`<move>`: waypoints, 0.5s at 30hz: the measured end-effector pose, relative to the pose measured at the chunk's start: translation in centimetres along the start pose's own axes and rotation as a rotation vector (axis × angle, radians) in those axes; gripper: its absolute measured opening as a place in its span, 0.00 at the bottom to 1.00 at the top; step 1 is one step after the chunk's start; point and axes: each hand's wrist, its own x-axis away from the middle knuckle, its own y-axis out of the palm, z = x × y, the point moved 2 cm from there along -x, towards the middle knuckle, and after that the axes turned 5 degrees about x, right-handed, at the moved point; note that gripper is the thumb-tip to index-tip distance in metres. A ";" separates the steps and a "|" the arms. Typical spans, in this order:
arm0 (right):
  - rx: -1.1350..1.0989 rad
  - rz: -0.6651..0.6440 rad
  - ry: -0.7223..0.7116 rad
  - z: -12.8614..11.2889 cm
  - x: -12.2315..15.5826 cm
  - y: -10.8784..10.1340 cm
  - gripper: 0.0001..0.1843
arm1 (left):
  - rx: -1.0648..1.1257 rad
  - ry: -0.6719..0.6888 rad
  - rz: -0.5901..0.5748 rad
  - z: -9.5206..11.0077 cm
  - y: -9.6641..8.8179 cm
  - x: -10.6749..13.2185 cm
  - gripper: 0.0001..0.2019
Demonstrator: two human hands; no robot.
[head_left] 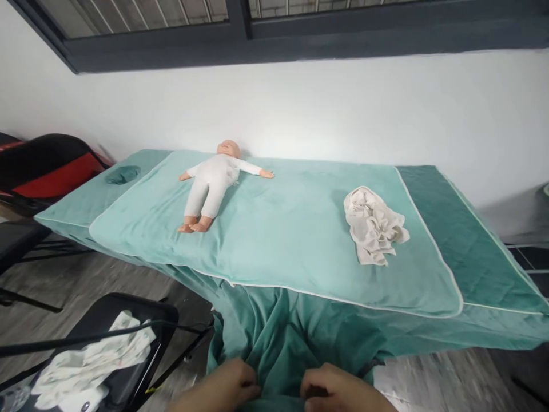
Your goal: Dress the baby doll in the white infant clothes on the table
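At the bottom of the head view, my left hand point(229, 384) has its fingers curled on a dark green cloth point(283, 337). My right hand point(338, 389) grips the same cloth a short way to the right, fingers bent inward. The cloth hangs in folds from the front of the long table; its lowest part runs out of the picture. Farther off, a baby doll point(209, 177) in a white suit lies on its back on a light green mat point(278, 229), arms spread. A crumpled cream-white cloth point(372, 226) lies at the mat's right.
A black chair point(167, 313) at the lower left holds white patterned baby clothes point(98, 360). A red and black chair point(55, 166) stands by the table's left end, near a face hole point(123, 174). Behind the table are a white wall point(321, 109) and a dark window frame point(163, 48).
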 end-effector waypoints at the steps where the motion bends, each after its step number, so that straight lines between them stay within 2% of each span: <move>1: -0.012 0.050 0.055 0.4 0.5 0.5 0.15 | -0.082 -0.015 0.025 -0.3 0.5 -0.3 0.17; 3: -0.045 0.147 0.139 1.2 1.4 1.5 0.15 | -0.232 -0.041 0.053 -0.5 1.2 -0.9 0.15; 6: -0.142 0.247 0.167 2.0 2.2 2.7 0.22 | -0.392 -0.036 0.036 -0.2 1.3 -1.4 0.17; 10: -0.280 0.353 0.131 1.9 2.0 3.7 0.28 | -0.573 0.094 0.087 -0.5 1.4 -1.9 0.16; 13: -0.392 0.346 0.124 0.8 2.0 3.8 0.30 | -0.665 0.187 0.105 -1.5 1.8 -2.3 0.11; 15: -0.375 0.312 0.142 0.0 2.2 3.9 0.30 | -0.712 0.196 0.066 -2.3 1.8 -2.1 0.12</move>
